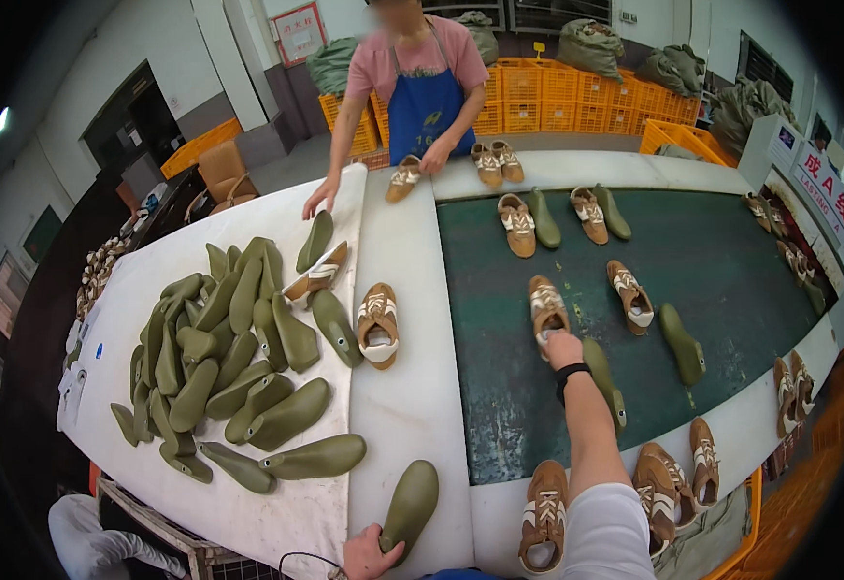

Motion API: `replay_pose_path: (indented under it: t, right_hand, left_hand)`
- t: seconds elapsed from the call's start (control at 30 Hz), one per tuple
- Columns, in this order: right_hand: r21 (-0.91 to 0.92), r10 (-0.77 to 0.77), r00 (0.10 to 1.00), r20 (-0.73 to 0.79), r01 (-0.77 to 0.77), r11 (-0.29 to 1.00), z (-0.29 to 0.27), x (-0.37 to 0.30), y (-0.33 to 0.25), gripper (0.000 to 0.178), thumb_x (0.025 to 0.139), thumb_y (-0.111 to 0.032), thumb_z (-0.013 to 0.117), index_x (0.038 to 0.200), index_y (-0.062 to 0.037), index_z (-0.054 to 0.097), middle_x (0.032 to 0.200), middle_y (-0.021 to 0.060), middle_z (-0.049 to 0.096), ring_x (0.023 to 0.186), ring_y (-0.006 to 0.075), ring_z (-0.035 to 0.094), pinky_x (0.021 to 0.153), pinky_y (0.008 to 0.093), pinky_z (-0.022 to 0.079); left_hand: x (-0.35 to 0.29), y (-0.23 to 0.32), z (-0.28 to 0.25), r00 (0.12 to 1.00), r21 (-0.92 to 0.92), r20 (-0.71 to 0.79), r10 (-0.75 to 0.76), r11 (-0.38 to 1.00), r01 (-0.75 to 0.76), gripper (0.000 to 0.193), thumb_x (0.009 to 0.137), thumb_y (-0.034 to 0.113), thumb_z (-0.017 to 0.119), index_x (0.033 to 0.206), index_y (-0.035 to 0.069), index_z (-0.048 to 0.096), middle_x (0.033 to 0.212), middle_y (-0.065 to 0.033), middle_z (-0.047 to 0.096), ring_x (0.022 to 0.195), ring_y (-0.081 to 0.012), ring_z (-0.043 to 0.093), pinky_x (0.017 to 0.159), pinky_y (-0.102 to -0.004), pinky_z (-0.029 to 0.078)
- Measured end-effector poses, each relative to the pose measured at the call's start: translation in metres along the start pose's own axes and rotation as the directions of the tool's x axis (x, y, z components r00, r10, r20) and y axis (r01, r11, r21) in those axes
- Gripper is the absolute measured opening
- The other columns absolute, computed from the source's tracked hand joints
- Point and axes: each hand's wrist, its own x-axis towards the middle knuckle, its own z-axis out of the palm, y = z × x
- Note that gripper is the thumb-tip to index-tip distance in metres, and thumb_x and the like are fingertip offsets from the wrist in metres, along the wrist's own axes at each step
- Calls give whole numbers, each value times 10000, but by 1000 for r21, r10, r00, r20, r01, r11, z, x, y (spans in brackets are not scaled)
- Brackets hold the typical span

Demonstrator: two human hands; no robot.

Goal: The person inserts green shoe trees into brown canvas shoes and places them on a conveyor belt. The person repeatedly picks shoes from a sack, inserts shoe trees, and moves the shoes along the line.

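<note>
My left hand [371, 553] is closed round the end of an olive-green shoe last [411, 501] at the near edge of the white table. Out over the dark green conveyor belt [499, 425], my right hand [563, 350] grips the heel of a brown and white sneaker [546, 302]. A green last [604, 383] lies just right of my right wrist. Another sneaker [629, 296] and last [683, 344] rest farther right on the belt. On the white strip left of the belt stands a single sneaker [378, 325].
A large heap of green lasts [219, 338] covers the left table. Opposite, a co-worker in a blue apron [427, 111] handles a sneaker [403, 180] and reaches toward a last [315, 242]. Sneakers [544, 512] line the near ledge. Orange crates [538, 97] stand behind.
</note>
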Motion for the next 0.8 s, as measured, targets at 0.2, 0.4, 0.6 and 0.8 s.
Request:
replay_pose_path:
  t: [0.2, 0.4, 0.6, 0.8]
  right_hand:
    - [68, 84, 984, -159, -73, 995, -37, -30, 15, 254, 828, -187, 566, 1068, -120, 618, 1026, 173, 596, 930, 310, 617, 758, 420, 512]
    - [450, -353, 921, 168, 247, 858, -115, -130, -55, 317, 794, -197, 588, 1093, -96, 616, 1046, 163, 627, 977, 333, 593, 844, 425, 477]
    - [524, -564, 627, 538, 275, 806, -126, -313, -160, 792, 852, -570, 502, 1431, -98, 241, 1000, 266, 623, 926, 385, 615, 802, 426, 485]
    - [489, -293, 901, 319, 108, 866, -98, -338, -174, 642, 836, -460, 521, 1280, -19, 378, 802, 232, 648, 718, 400, 637, 627, 461, 496]
  left_hand:
    - [0, 4, -1, 998, 51, 54, -44, 998, 42, 419, 796, 393, 622, 989, 32, 533, 767, -211, 623, 722, -402, 604, 633, -464, 482]
    - [9, 2, 4, 963, 125, 253, -96, 990, 65, 843, 789, 507, 576, 1379, 26, 213, 732, -241, 635, 638, -422, 611, 577, -474, 487]
    - [42, 21, 37, 871, -552, 484, 86, 802, 227, 877, 899, 392, 527, 1440, 3, -45, 785, -189, 633, 660, -239, 636, 610, -346, 510]
    - [38, 17, 33, 841, -622, 472, 263, 776, 106, 657, 949, 187, 468, 1461, 72, 72, 936, -126, 645, 833, -165, 626, 750, -275, 499]
